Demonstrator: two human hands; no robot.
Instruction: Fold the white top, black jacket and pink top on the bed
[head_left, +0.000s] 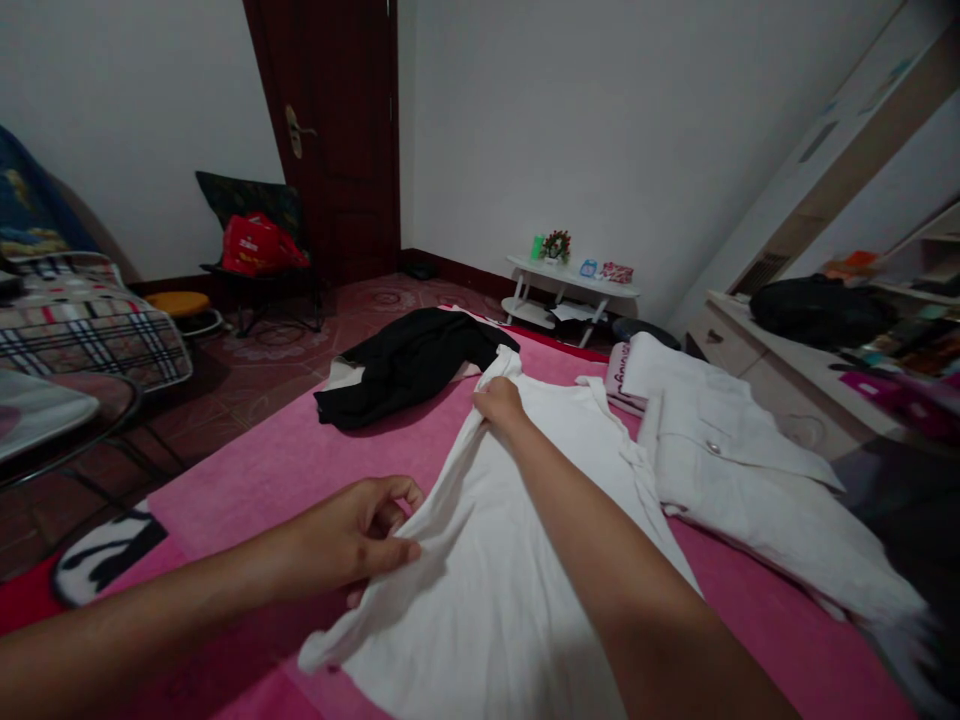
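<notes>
White top point(480, 570) spread on pink cover point(262, 460), approx. mid, strap end twd cover's far edge; lower end cut off by frame. R hand point(501, 405), mid-cover: fingers closed on top's L shoulder corner. L hand point(360, 530), over cover's L half: thumb on cloth, fingers curled at side edge; can't tell if pinch is firm. Black garment point(409, 365): cover's far part. Pale jacket point(735, 450), folded: cover's R side, right beside top. Small table point(555, 270): past cover's far edge.

Step in hand, my read: two-pt hold along top's L side. To do well: same no. of layers at both ends, else panels prob. slip apart. Edge taut btwn hands, not stretched; thin cloth likely gives easily. Creases nr L hand: ease w/ light pull along edge. R forearm crosses top, so keep it lifted, no drag. Mind jacket, close enough to catch.
</notes>
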